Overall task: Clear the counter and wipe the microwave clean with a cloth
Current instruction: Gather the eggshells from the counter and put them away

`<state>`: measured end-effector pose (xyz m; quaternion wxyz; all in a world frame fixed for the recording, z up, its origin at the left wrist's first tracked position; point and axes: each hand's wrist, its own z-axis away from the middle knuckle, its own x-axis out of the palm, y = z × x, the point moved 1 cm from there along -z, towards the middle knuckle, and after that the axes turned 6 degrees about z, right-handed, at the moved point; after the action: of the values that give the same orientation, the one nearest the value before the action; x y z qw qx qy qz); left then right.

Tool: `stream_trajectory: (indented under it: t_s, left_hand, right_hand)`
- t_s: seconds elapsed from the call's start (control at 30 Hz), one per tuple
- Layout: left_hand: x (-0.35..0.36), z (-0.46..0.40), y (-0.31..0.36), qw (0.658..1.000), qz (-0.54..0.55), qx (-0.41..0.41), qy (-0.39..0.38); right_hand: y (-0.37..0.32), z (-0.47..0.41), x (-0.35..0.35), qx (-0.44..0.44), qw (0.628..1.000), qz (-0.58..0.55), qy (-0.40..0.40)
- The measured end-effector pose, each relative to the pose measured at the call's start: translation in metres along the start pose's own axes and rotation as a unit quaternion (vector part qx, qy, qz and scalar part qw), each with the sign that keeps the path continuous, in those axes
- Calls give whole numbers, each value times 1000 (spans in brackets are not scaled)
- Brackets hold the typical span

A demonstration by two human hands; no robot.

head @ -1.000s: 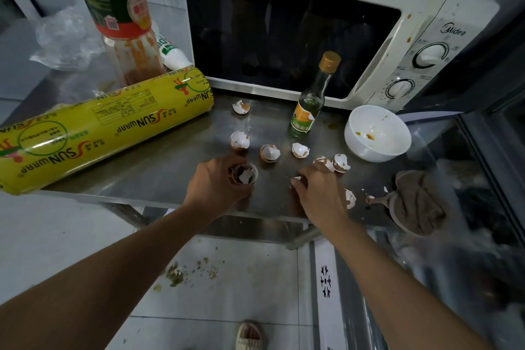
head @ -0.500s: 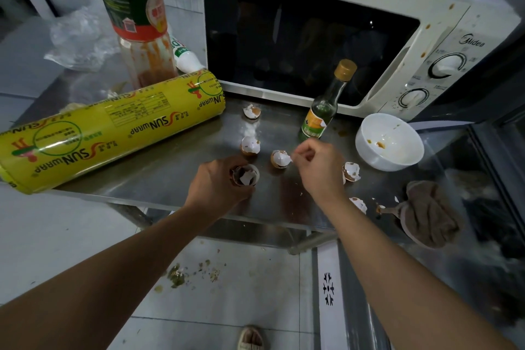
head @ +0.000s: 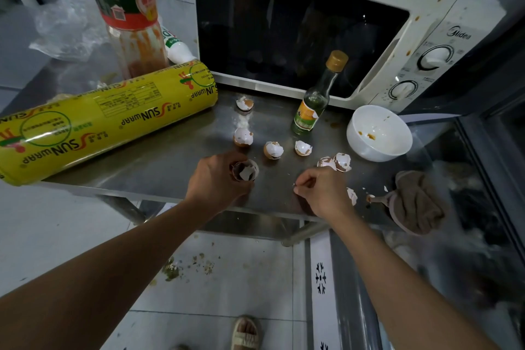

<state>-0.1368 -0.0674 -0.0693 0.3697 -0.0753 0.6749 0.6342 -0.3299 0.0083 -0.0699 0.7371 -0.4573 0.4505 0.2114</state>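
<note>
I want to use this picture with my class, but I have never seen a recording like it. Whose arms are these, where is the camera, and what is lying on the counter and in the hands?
There is no machine here: a person wears one wide-angle camera on the head, looking down at their own two bare arms.

The left hand cups an eggshell half with smaller shell bits inside it. The right hand pinches a tiny shell fragment between its fingertips, low over the steel counter.

On the counter lie more eggshell halves, a yellow roll of cling wrap, a small green glass bottle, a smeared white bowl, a tall sauce bottle and a brown cloth at the right edge. Behind stands a stained white microwave, its door shut.
</note>
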Motion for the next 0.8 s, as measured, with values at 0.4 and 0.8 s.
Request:
stream_trajectory:
  t_s: [0.4,0.8]
  left_hand:
    - [0,-1,-4,1000,0,1,-2]
    - [-5,-9,-2,1000,12,-16,4]
  right_hand:
    - [-10,-2,14,-35,983,178,8]
    - [-52,-43,4,-129,983,117,53]
